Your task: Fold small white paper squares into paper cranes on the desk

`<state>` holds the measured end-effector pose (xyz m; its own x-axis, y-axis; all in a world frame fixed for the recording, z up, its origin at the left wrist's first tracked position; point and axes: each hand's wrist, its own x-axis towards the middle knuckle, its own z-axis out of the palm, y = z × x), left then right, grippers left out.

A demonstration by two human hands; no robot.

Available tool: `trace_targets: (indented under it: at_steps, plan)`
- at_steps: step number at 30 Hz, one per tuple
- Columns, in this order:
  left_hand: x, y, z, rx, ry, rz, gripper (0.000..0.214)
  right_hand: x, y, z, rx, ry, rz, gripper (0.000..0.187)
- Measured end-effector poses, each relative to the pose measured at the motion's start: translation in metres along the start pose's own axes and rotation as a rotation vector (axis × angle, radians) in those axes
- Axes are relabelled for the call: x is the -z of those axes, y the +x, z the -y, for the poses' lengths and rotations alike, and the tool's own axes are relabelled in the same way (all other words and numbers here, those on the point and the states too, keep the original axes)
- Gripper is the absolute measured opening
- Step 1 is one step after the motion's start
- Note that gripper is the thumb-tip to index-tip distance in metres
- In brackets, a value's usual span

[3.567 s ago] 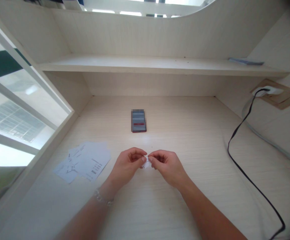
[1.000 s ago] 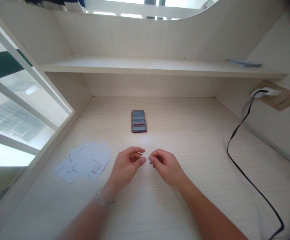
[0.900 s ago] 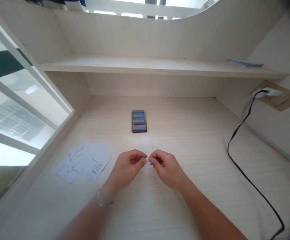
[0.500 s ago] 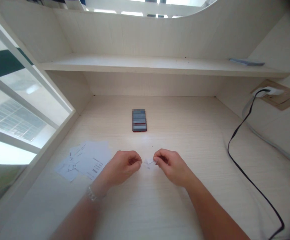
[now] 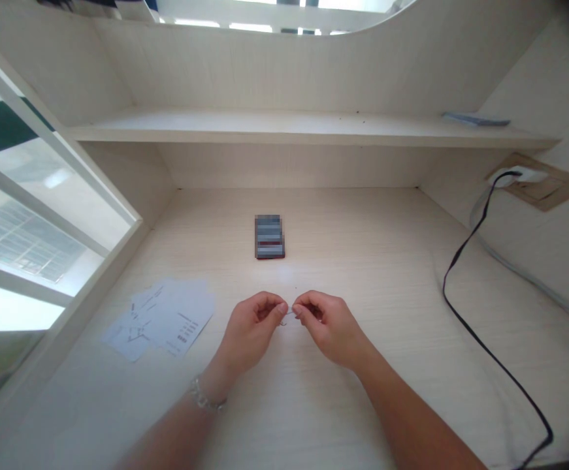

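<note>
My left hand [image 5: 253,329] and my right hand [image 5: 326,324] meet at the middle of a pale wooden desk [image 5: 362,274]. Both are closed in a pinch, thumb against forefinger, on a tiny white scrap of paper [image 5: 289,312] held between them just above the desk. Most of the scrap is hidden by my fingertips. A thin bracelet sits on my left wrist.
A dark phone [image 5: 269,236] lies face up behind my hands. Several printed paper slips [image 5: 161,318] lie spread at the left. A black cable [image 5: 465,313] runs from a wall socket [image 5: 522,177] across the desk's right side. A shelf [image 5: 289,127] spans the back, a window frame the left.
Half a second ago my hands were a little apart with the scrap in my right fingers. Now they have come together again, both pinching it.
</note>
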<state>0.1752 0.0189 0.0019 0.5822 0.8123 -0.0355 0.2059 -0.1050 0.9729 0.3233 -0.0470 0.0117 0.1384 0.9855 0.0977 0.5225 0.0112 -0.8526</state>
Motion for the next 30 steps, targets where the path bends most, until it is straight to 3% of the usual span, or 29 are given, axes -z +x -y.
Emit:
trace_targets:
  at_steps: [4, 9, 16, 23, 30]
  plan:
    - [0.004, -0.003, -0.003, -0.063, 0.193, -0.032, 0.017, -0.001, 0.001, -0.001, 0.023, -0.049, 0.022, 0.015]
    - [0.003, -0.006, -0.009, -0.115, 0.318, 0.035, 0.014, -0.002, 0.0, 0.0, 0.023, -0.075, 0.076, 0.014]
    - [0.001, -0.006, -0.007, -0.072, 0.278, 0.074, 0.013, -0.004, -0.001, 0.003, -0.057, -0.074, 0.051, 0.01]
    - [0.009, -0.003, -0.005, -0.055, 0.252, 0.022, 0.015, 0.006, -0.001, 0.0, -0.118, 0.007, 0.049, 0.011]
    - [0.007, 0.001, -0.001, -0.003, 0.098, -0.068, 0.02, 0.003, 0.004, -0.008, -0.142, 0.265, 0.014, 0.015]
